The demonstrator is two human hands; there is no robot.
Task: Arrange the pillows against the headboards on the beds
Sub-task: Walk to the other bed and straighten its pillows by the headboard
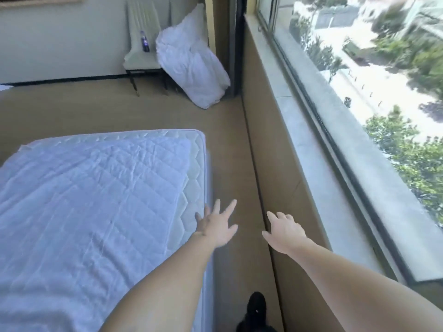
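A white pillow (191, 61) leans upright against a chair in the far corner, its lower end on the floor. A bed (91, 202) with a white quilted mattress cover fills the left foreground; no headboard shows. My left hand (217, 224) reaches forward with fingers spread, over the bed's right edge, holding nothing. Beside it, over the narrow floor strip, my right hand (284, 232) is also stretched out empty with fingers apart. Both hands are far short of the pillow.
A pale chair (142, 58) by the far wall carries a dark bottle (145, 41). A brown carpet aisle (230, 144) runs between the bed and the wall under a wide window (359, 68) with a stone sill. My black shoe (256, 307) is at the bottom.
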